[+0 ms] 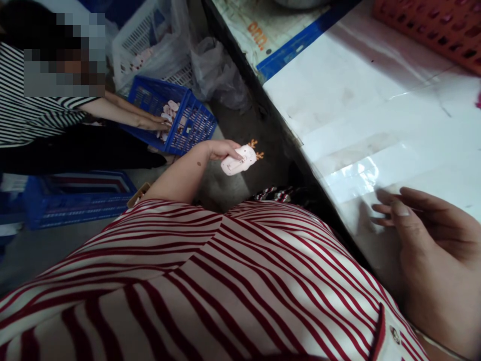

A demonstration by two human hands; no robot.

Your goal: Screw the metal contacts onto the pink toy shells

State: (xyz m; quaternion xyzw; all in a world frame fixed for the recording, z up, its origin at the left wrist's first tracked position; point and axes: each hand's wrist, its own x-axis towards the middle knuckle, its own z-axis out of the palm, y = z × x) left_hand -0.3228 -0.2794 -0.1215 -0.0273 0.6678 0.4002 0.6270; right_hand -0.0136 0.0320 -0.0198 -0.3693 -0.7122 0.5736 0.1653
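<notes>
My left hand (224, 150) is closed on a pale pink plastic casing (237, 161) with orange-brown antlers, its thumb pressed on the flat face. That face shows a small rectangular recess and several dark holes. The casing is held over the floor, left of the table edge. At the lower right, my right hand (432, 235) hovers over or rests on the edge of the white table (338, 125); contact is unclear. Its fingers are loosely curled and apart from the thumb, with nothing visible between them.
A person in a striped top (33, 100) reaches into a blue crate (195, 123) of pale pink pieces. Behind it stand a white crate (128, 45) and clear plastic bags (218, 70). Another blue crate (75, 210) lies at left. A red basket (436, 30) sits on the table's far right.
</notes>
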